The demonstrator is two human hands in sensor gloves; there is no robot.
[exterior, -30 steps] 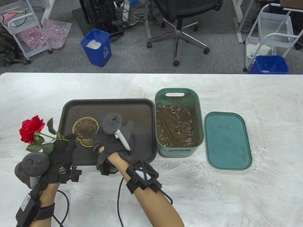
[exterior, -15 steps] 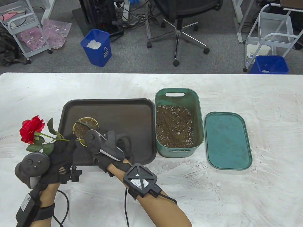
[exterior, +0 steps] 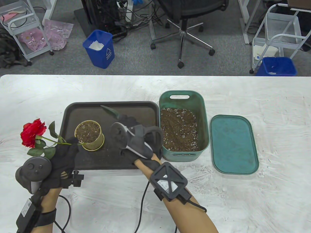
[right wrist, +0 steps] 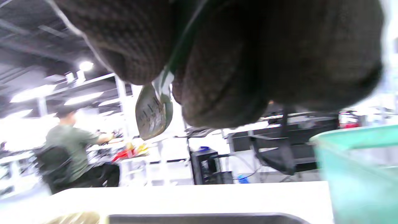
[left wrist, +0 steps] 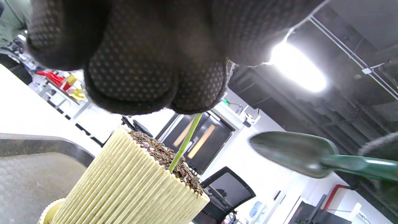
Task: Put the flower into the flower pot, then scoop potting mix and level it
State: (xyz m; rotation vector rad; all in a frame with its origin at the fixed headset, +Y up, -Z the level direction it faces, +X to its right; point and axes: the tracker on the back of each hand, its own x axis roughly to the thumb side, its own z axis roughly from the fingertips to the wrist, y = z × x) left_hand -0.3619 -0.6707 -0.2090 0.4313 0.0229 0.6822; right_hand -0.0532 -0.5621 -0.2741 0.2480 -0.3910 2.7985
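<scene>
In the table view, the left hand (exterior: 62, 157) pinches the rose (exterior: 32, 133) by its stem, keeping its end in the ribbed flower pot (exterior: 89, 136) on the tray (exterior: 136, 109). The right hand (exterior: 141, 140) grips a green trowel (exterior: 110, 112), probably to scoop from the potting mix bin (exterior: 201, 109).

In the left wrist view, the stem (left wrist: 185, 144) stands in the mix.

In the right wrist view, the fingers (right wrist: 217, 77) curl around the trowel handle.

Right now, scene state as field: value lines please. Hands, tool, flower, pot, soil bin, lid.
left hand: grips the rose stem, holding it tilted
rose: bloom out past the tray's left edge, stem end in the pot's mix
flower pot: gold, ribbed, upright on the dark tray, filled with potting mix
right hand: grips a green trowel, blade raised over the tray, empty
soil bin: green, open, mix inside, right of the tray
lid: flat on the table, right of the bin
</scene>
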